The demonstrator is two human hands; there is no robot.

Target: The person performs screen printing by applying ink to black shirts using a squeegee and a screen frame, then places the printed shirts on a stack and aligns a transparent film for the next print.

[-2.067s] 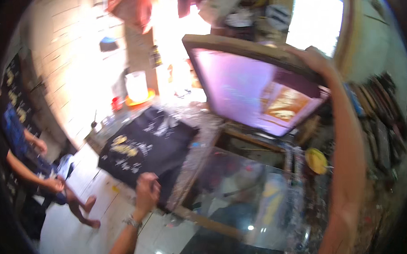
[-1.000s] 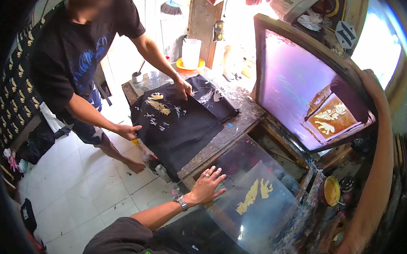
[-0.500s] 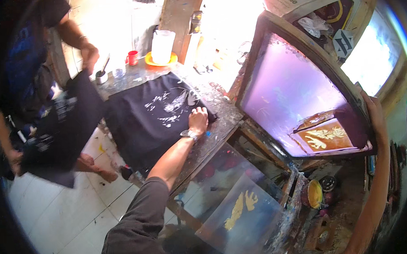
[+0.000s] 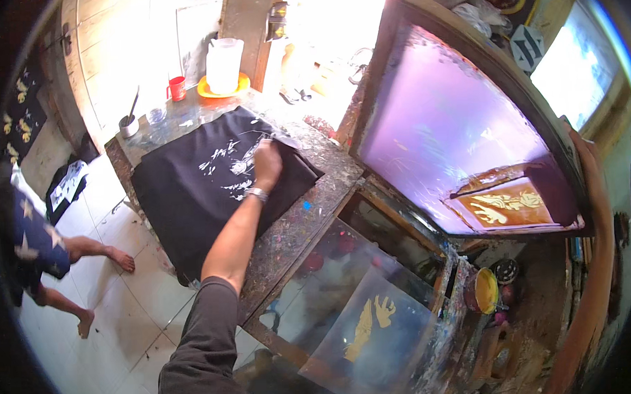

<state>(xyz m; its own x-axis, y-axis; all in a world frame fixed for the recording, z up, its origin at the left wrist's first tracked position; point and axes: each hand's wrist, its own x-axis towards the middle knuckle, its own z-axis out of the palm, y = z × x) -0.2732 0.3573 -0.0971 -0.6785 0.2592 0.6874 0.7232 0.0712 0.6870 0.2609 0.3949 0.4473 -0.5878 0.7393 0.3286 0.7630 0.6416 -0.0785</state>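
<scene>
Left hand (image 4: 266,164) curls on the cloth (image 4: 180,191), grip unclear; cloth likely light, soft, best taken by corners; right hand (image 4: 585,151) holds the screen (image 4: 459,136) by its rim

Paint-spattered table (image 4: 336,179) with black cloth (image 4: 180,195), 1 red mug (image 4: 177,89), orange plate (image 4: 221,95).

Place: small screen-printing workshop | framed purple screen (image 4: 459,136), tilted up, pale motif in its amber window | ink-spattered bench (image 4: 333,196) bearing black cloth (image 4: 180,191) with pale print | open tub (image 4: 482,290), yellow inside | translucent sheet (image 4: 386,340), yellow motif | printed dark cloth (image 4: 25,113), far left
</scene>
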